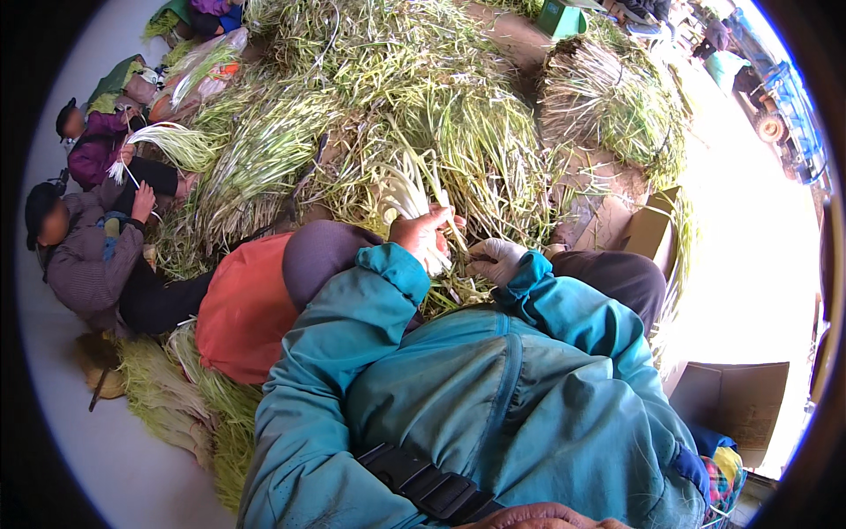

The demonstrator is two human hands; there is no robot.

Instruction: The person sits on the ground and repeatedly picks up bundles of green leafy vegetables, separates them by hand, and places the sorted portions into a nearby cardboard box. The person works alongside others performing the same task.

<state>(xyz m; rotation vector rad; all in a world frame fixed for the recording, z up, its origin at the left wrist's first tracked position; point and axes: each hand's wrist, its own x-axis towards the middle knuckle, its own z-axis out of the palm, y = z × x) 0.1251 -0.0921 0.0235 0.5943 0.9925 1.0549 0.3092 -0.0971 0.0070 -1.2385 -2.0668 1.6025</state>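
Observation:
My left hand [423,233] is closed around a small bunch of pale stalks [404,188], which look like blanched garlic chives. Their white ends stick out below the fist, and the leafy part fans out above it. One yellowish stalk [433,178] slants apart from the bunch, between thumb and fingers. Just to the right, my right hand [499,260] wears a whitish glove. Its fingers are bent, with the tips close to the lower end of that stalk; whether they pinch anything is too small to tell. Loose stalks [456,291] lie below both hands.
Ahead spreads a large heap of cut green stalks [396,79]. A tied bundle [608,99] lies at upper right, near a green scale [560,18]. Two people [92,258] handle stalks at left. Cardboard boxes [651,228] stand at right; a red cloth [244,304] covers something beside my left knee.

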